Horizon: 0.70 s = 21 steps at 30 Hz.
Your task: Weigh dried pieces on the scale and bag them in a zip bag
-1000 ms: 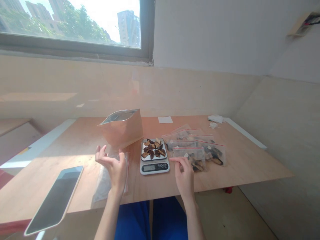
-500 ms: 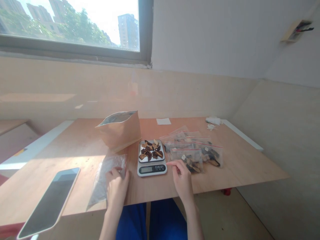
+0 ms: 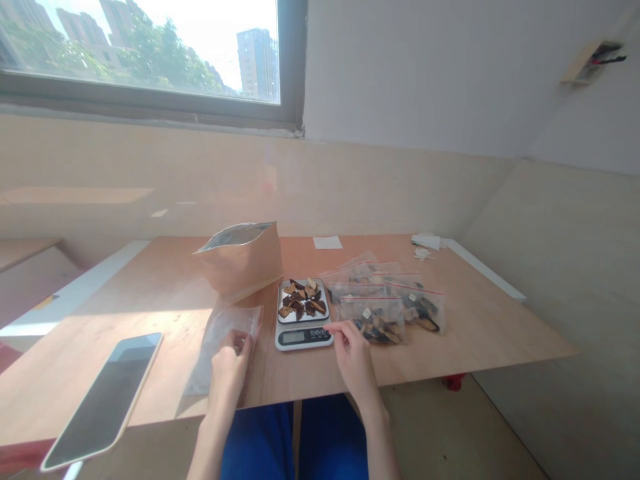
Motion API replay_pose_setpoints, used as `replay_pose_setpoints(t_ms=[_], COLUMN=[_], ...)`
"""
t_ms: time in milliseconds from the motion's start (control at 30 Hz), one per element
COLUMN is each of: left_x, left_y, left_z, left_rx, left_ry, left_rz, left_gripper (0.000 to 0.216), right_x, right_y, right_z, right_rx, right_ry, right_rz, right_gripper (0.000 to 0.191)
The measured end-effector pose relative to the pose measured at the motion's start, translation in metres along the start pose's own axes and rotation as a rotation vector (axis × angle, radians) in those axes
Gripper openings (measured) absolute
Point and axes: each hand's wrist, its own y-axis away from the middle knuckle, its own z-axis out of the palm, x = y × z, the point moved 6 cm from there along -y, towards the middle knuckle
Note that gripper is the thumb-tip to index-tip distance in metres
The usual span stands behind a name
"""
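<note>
A white digital scale (image 3: 304, 338) stands on the table, its tray loaded with dark brown dried slices (image 3: 302, 300). My right hand (image 3: 356, 357) reaches its front right corner, index finger stretched onto the button panel; it holds nothing. To the left of the scale lies a clear plastic zip bag (image 3: 213, 350), flat and apparently without contents; whether others lie under it I cannot tell. My left hand (image 3: 230, 363) has its fingers curled and pinched on the bag near its zip edge. Behind it a brown kraft pouch (image 3: 243, 263) stands with its mouth open.
Several filled zip bags (image 3: 383, 320) with dried slices and small white packets overlap right of the scale. A phone (image 3: 105, 400) lies at the table's front left edge. White paper (image 3: 327, 243) and scraps (image 3: 424, 247) lie along the back. The table's (image 3: 450, 360) front edge is close.
My right index finger has moved left from beside the scale onto its button panel. The flat plastic bag has shifted slightly up and right, with my left hand's fingers now closer together on it.
</note>
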Motion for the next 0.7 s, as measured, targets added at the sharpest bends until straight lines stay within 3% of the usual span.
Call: replay_pose_setpoints(t_ms=[300, 400, 567, 633, 700], left_x=[0.046, 0.049, 0.037, 0.04, 0.049], left_y=[0.044, 0.052, 0.059, 0.056, 0.051], left_z=[0.006, 0.003, -0.031, -0.039, -0.041], left_rx=[0.109, 0.14, 0.524, 0.526, 0.427], left_ry=[0.317, 0.324, 0.339, 0.378, 0.408], left_rz=[0.241, 0.261, 0.017, -0.004, 0.028], left_gripper=[0.028, 0.029, 0.034, 0.035, 0.035], right_x=[-0.025, -0.024, 0.007, 0.015, 0.013], right_y=[0.017, 0.016, 0.011, 0.01, 0.009], right_z=[0.076, 0.077, 0.057, 0.052, 0.05], right_rx=[-0.127, -0.116, 0.02, -0.022, -0.123], right_ry=[-0.222, -0.24, -0.221, -0.194, -0.147], right_rz=[0.202, 0.222, 0.288, 0.282, 0.212], right_gripper=[0.023, 0.025, 0.028, 0.028, 0.028])
